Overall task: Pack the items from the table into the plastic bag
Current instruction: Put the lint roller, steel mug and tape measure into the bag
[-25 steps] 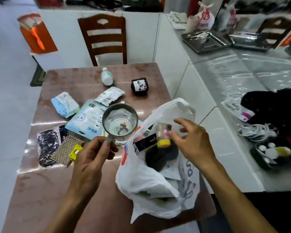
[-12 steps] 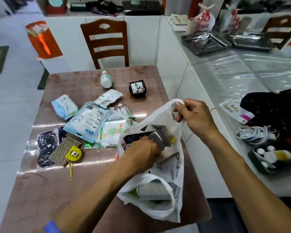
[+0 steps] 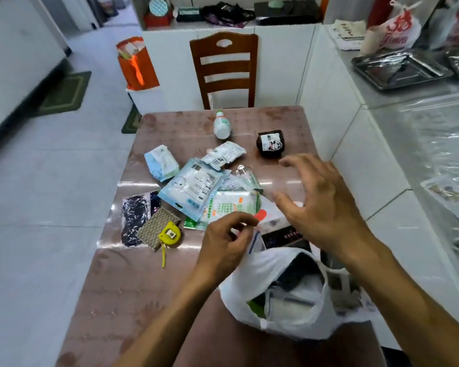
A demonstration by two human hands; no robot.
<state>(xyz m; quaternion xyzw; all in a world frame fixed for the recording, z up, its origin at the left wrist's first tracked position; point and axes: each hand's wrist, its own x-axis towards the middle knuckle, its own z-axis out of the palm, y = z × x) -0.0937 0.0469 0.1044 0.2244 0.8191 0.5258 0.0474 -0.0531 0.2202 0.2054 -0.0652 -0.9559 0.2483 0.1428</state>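
Observation:
The white plastic bag (image 3: 284, 311) lies open at the near right of the brown table (image 3: 143, 295), with dark and white items inside. My left hand (image 3: 223, 247) pinches the bag's near-left rim. My right hand (image 3: 321, 205) hovers open above the bag's far side, fingers spread, holding nothing. Left on the table are a white bottle (image 3: 221, 125), a black packet (image 3: 270, 144), a blue-white pack (image 3: 161, 165), a white sachet (image 3: 224, 154), a large light-blue pouch (image 3: 194, 189), a green-white pack (image 3: 231, 207), a dark patterned packet (image 3: 134, 221), a woven pouch (image 3: 157, 229) and a yellow tape measure (image 3: 170, 235).
A wooden chair (image 3: 224, 72) stands at the table's far edge. An orange bag (image 3: 137, 64) sits on the floor to the left behind it. The white counter (image 3: 421, 144) runs along the right, carrying metal trays (image 3: 398, 70) and clutter.
My left hand carried the metal cup into the bag, let it go and came back up to the rim. My right hand released the bag's far rim and opened above it.

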